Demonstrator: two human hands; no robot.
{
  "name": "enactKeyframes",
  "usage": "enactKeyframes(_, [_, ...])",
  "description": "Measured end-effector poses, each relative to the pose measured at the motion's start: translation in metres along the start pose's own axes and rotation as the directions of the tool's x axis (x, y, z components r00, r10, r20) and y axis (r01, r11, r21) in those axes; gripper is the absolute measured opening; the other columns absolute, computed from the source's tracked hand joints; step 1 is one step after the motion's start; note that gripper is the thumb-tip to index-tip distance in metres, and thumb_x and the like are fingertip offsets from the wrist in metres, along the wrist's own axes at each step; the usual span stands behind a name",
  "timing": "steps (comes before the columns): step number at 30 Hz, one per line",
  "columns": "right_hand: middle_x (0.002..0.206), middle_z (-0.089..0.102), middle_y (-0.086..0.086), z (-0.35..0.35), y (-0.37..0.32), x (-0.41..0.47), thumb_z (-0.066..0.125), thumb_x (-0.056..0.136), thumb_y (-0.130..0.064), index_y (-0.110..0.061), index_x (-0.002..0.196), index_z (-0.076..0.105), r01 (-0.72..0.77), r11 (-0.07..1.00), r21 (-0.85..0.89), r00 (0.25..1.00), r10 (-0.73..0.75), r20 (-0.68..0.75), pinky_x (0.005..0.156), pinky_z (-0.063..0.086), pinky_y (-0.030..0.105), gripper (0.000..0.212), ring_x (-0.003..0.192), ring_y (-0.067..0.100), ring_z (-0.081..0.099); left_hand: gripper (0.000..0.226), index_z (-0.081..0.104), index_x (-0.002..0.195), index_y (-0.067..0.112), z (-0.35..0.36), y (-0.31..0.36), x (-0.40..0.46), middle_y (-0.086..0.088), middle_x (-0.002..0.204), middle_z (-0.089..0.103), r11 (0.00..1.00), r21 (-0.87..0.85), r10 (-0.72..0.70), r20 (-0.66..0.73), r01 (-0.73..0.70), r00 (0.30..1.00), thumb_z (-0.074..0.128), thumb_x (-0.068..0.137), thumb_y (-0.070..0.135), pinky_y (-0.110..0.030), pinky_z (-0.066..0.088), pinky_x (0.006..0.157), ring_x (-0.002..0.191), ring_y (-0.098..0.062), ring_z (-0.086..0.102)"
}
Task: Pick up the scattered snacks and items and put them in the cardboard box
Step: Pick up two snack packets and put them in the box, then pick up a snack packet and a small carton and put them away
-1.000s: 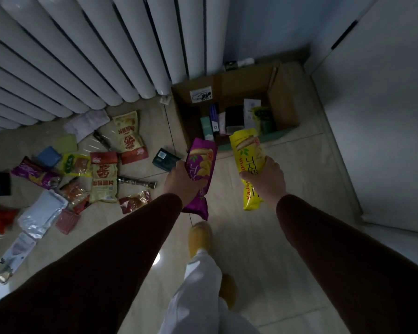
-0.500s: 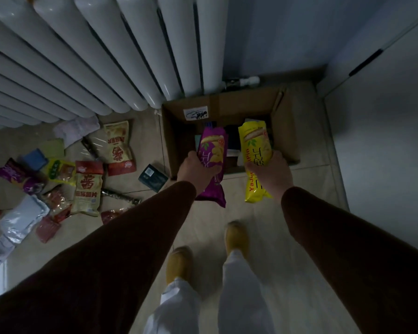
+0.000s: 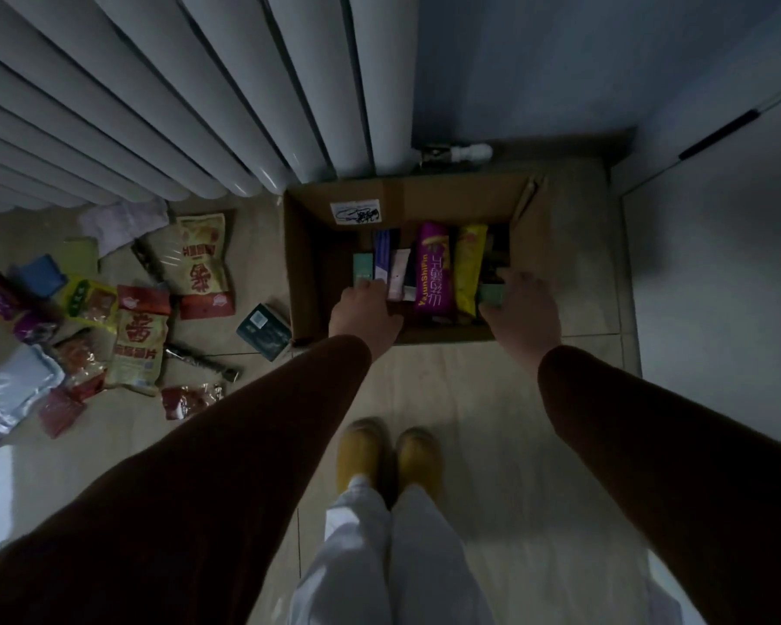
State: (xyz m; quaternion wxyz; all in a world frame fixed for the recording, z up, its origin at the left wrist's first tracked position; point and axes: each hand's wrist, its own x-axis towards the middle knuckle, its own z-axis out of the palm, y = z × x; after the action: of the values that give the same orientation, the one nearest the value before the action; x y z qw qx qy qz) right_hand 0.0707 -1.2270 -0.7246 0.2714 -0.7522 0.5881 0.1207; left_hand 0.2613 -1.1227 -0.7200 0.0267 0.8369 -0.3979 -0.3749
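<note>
Purple packet [image 3: 434, 268] upright in cardboard box [image 3: 447, 198]

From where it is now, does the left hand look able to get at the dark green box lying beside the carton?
Probably yes: the left hand is empty, and the dark green box lies uncovered on the floor.

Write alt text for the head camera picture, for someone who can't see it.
A person's left hand and right hand, both empty, hover over a cardboard box where a purple snack pack and yellow snack pack stand side by side. More snack packets lie scattered on the floor beneath a white radiator.
</note>
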Motion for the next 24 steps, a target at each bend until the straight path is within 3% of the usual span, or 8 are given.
enactKeyframes(6, [0.133,0.052,0.006,0.011,-0.037,-0.023,0.063,0.092,-0.029,-0.019,0.140,0.046,0.225,0.974,-0.010,0.973,-0.224,0.061,0.101,0.042,0.037,0.051,0.123,0.026,0.047,0.045,0.053,0.129,0.021,-0.018,-0.029,-0.024,-0.003,0.123,0.056,0.991,0.086,0.109,-0.032,-0.106,0.994,0.065,0.087,0.029,-0.043,0.049,0.093,0.113,-0.025,0.054])
enactKeyframes(13, [0.128,0.052,0.004,0.030,-0.108,-0.065,0.065,0.090,-0.026,-0.020,0.132,0.052,0.376,0.926,-0.003,0.925,-0.376,0.059,0.100,0.046,0.037,0.044,0.120,0.023,0.048,0.047,0.053,0.134,0.020,-0.053,-0.086,-0.067,-0.003,0.130,0.056,0.996,0.021,0.089,-0.113,-0.087,0.990,0.065,0.089,0.026,-0.041,0.048,0.096,0.118,-0.024,0.053])
enactKeyframes(17, [0.130,0.052,0.004,0.054,-0.156,-0.102,0.064,0.091,-0.025,-0.018,0.133,0.052,0.419,0.908,-0.009,0.907,-0.417,0.063,0.100,0.044,0.036,0.045,0.123,0.022,0.046,0.041,0.056,0.127,0.020,-0.065,-0.145,-0.103,-0.002,0.123,0.059,0.997,-0.011,0.074,-0.155,-0.077,0.985,0.067,0.088,0.028,-0.037,0.049,0.091,0.114,-0.023,0.056])
enactKeyframes(24, [0.131,0.054,0.009,0.124,-0.242,-0.194,0.066,0.090,-0.025,-0.013,0.135,0.053,0.413,0.910,-0.026,0.910,-0.412,0.045,0.097,0.044,0.038,0.049,0.121,0.027,0.048,0.050,0.052,0.135,0.020,-0.078,-0.292,-0.189,-0.004,0.130,0.056,1.000,-0.014,0.011,-0.165,-0.014,0.986,0.066,0.088,0.029,-0.039,0.047,0.094,0.118,-0.025,0.053])
